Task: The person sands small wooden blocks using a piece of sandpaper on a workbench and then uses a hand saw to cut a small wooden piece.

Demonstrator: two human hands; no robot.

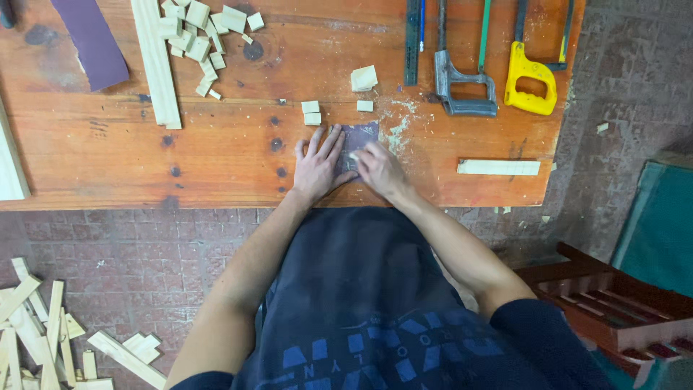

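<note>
While both forearms reach forward over the wooden workbench [216,155], the left hand [315,167] lies flat with fingers spread, pinning the sandpaper sheet [361,137], and the right hand [380,170] curls its fingers around a small wood block [354,156] on that sheet.

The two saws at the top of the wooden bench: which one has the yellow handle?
The right-hand saw, nearest the bench's right edge; the saw beside it has a grey metal handle.

Dark navy short-sleeved shirt (blue block shapes printed across the chest), bare forearms.
</note>
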